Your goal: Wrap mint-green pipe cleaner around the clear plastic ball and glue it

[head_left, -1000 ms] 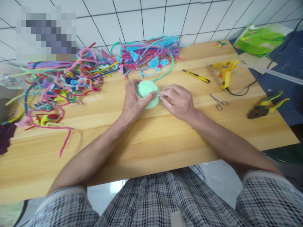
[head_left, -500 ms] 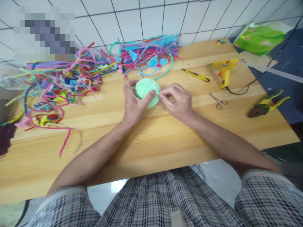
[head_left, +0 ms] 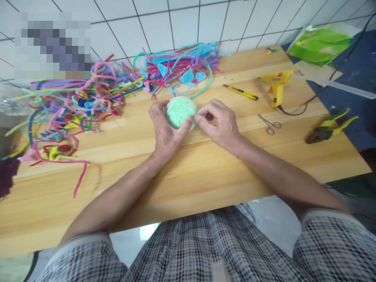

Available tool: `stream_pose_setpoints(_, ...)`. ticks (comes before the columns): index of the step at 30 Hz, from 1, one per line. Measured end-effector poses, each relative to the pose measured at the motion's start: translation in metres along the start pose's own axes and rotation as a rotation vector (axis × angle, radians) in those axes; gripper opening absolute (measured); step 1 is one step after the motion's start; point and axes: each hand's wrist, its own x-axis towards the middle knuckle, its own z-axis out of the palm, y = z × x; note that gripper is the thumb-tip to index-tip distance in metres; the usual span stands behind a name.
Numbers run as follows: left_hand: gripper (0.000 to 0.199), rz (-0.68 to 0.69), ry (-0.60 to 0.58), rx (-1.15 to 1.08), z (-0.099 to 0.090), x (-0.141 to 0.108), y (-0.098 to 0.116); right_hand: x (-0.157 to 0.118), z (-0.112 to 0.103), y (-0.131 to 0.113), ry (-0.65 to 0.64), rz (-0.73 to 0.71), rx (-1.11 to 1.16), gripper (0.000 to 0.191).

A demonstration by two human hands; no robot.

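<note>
A mint-green ball, its surface wound in ridged strands, is held above the wooden table. My left hand wraps round its left and near side, with the thumb pressed on the front. At the ball's right edge, my right hand has thumb and forefinger pinched together. Whatever lies between those fingertips is too small to make out. Behind the ball, a teal pipe cleaner curves over the table.
Tangled pipe cleaners cover the left; a bundle lies by the tiled wall. Rightward are a yellow cutter, glue gun with cord, small scissors, pliers and a green bag.
The view has shifted slightly. The ball looks turned a little in my left hand, and my right fingertips have come closer to my left thumb.
</note>
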Motion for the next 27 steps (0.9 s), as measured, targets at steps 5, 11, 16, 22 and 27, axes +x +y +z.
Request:
stream_pose_setpoints(5,0.075,0.072,0.079,0.083,0.002,0.002,0.000,0.008,-0.004,-0.004,-0.109,0.335,0.331,0.020)
stream_pose_setpoints(11,0.075,0.091,0.095,0.085,0.002,0.003,-0.001,0.012,-0.005,-0.006,-0.162,0.522,0.527,0.008)
stream_pose_setpoints(16,0.075,0.057,0.058,0.029,0.000,0.003,-0.003,0.012,0.000,-0.006,-0.159,0.645,0.718,0.006)
stream_pose_setpoints(22,0.082,-0.068,0.043,-0.049,0.004,0.001,-0.004,0.009,0.005,-0.005,-0.173,0.667,0.826,0.021)
stream_pose_setpoints(27,0.084,-0.117,0.042,-0.126,0.006,0.002,0.002,0.008,0.007,-0.005,-0.137,0.649,0.832,0.026)
